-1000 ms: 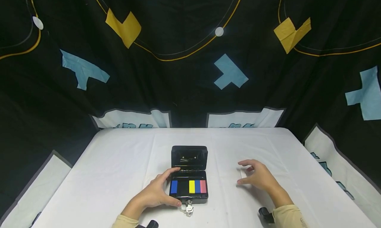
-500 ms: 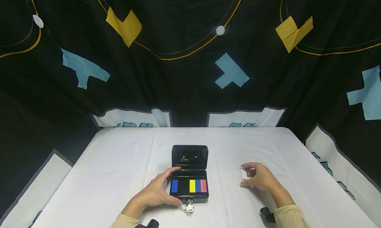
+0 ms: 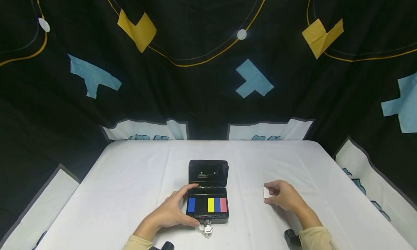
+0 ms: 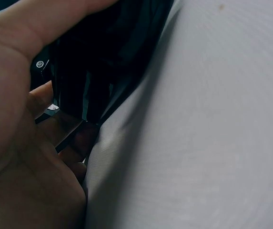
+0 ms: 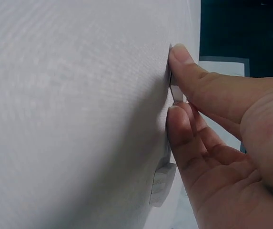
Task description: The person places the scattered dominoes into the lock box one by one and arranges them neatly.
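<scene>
In the head view, a small black cash box (image 3: 207,219) sits on the table with its lid (image 3: 208,171) raised. Blue, yellow and pink strips (image 3: 217,205) show inside, with a black gap beside the left blue one. A small bunch of keys (image 3: 207,229) hangs at its front. My left hand (image 3: 167,210) holds the box by its left side, thumb at the front and index finger near the hinge. Farther right, my right hand (image 3: 284,195) pinches a small flat white piece (image 3: 266,192) between thumb and fingers, low over the tabletop.
A white cloth covers the table (image 3: 130,170). Beyond it hangs a black curtain (image 3: 195,98) with yellow and light blue patches. Past my right fingertips in the right wrist view lies a pale chunky shape (image 5: 162,186) on the cloth.
My right hand has shifted slightly right and toward me, and its thumb and fingers have come together on the white piece. The left hand stays on the box.
</scene>
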`<state>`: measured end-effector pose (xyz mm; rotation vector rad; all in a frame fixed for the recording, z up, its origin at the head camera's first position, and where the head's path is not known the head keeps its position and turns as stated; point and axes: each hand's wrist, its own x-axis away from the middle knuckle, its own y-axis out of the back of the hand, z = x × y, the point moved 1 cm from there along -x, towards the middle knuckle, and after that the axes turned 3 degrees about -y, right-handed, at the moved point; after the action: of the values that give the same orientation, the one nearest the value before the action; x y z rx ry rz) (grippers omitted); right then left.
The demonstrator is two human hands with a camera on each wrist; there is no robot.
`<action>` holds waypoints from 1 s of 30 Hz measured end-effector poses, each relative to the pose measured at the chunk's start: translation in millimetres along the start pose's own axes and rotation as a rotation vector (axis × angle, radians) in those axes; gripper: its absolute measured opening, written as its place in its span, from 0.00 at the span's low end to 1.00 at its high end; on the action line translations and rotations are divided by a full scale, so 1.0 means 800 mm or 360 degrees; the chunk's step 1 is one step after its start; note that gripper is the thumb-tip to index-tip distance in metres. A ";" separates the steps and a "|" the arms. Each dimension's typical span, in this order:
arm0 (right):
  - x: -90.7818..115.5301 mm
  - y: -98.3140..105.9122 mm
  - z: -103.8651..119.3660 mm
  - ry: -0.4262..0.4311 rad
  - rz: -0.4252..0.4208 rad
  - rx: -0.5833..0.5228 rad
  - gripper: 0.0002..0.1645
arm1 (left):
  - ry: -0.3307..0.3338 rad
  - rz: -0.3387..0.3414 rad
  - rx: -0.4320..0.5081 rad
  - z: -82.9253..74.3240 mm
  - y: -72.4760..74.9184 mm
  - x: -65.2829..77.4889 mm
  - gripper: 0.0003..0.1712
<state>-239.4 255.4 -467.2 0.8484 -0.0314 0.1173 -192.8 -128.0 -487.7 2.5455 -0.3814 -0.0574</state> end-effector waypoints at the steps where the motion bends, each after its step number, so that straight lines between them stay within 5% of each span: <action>1: 0.001 -0.001 -0.001 -0.0002 -0.0002 0.0005 0.33 | -0.0005 0.0006 0.0002 0.000 0.000 0.000 0.64; 16: 0.001 -0.004 0.002 0.0052 -0.0020 -0.0002 0.31 | -0.0022 0.0002 -0.0003 0.000 0.000 0.001 0.64; 30: 0.006 -0.020 0.029 0.0228 -0.0009 -0.0262 0.29 | -0.0013 -0.0001 -0.0008 -0.001 0.000 0.002 0.64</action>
<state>-232.6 228.0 -463.8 0.6737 0.0950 0.1675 -191.3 -127.9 -486.9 2.5415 -0.3829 -0.0691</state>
